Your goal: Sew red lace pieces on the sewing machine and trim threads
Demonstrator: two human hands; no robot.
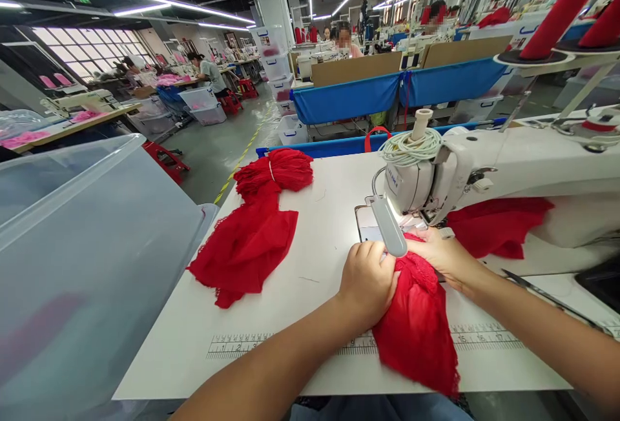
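A white sewing machine (513, 163) stands on the right of the table, its needle area lit. Just in front of the needle, a red lace-edged fabric piece (416, 337) hangs down toward the table's front edge. My left hand (368, 276) is closed round the left side of this fabric, fingers curled. My right hand (438, 253) pinches its upper part close to the presser foot; the fingertips are partly hidden by the machine's grey guard (389, 226). More red fabric (498, 224) lies under the machine arm.
Left on the white table (320, 246) lie a tied red bundle (274, 172) and a loose red piece (247, 246). A large translucent bin (87, 266) borders the table's left side. Dark scissors or tweezers (547, 295) lie near my right forearm. Red thread cones (557, 20) stand behind the machine.
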